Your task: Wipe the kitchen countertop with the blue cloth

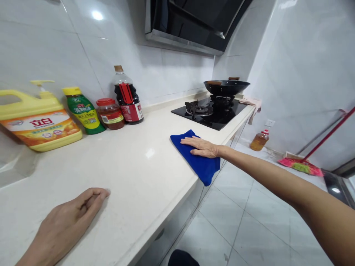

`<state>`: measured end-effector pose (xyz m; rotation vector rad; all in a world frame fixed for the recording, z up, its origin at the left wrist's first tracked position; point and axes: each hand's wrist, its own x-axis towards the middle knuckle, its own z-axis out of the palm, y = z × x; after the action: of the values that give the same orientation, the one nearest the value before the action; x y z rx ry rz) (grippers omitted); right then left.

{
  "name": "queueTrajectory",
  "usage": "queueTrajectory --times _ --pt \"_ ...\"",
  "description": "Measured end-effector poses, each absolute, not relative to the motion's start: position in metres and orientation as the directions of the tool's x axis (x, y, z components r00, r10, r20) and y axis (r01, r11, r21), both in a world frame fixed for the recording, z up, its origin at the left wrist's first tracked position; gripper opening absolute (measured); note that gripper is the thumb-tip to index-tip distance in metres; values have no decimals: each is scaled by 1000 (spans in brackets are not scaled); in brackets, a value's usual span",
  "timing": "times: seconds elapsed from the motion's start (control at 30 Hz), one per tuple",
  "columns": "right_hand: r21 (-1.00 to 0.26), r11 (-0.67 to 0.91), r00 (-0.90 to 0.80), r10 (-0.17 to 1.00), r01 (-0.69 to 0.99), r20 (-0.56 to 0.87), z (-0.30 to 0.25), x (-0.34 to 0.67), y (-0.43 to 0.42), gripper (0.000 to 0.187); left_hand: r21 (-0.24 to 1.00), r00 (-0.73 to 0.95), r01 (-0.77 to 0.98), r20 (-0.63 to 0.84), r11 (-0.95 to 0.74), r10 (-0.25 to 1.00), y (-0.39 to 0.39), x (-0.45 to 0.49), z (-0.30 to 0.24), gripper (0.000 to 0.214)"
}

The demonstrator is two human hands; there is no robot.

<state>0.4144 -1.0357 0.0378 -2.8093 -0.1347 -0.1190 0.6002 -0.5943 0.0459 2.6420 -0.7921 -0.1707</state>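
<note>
A blue cloth (pixel 203 168) lies spread near the front edge of the countertop, and one corner hangs over that edge. My right hand (pixel 202 147) rests flat on top of it, fingers stretched out and the arm reaching in from the right. At the lower left, my left hand (pixel 68 221) sits on the white countertop (pixel 130 159) with its fingers curled in and the thumb against them. Nothing shows inside that hand.
Along the wall stand a yellow detergent jug (pixel 41 122), a green squeeze bottle (pixel 84 112), a red-lidded jar (pixel 111 114) and a dark sauce bottle (pixel 128 98). Beyond the cloth is a black gas stove (pixel 213 120) bearing a wok (pixel 227 88). A range hood (pixel 188 27) hangs above.
</note>
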Motion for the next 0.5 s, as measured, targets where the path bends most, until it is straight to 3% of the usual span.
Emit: queueTrajectory --times 0.13,0.37,0.5 --pt "-236 -970 996 29 49 87 33 449 -1063 66 408 843 -487 -13 -772 -538 -595 606 41 57" --pt "-41 -977 972 -214 -210 100 47 493 -1058 64 450 810 -520 -8 -725 -586 -590 608 37 54" --pt "-86 -883 877 -469 -462 107 54 502 -1018 62 477 799 -536 20 -697 -601 -592 603 44 53"
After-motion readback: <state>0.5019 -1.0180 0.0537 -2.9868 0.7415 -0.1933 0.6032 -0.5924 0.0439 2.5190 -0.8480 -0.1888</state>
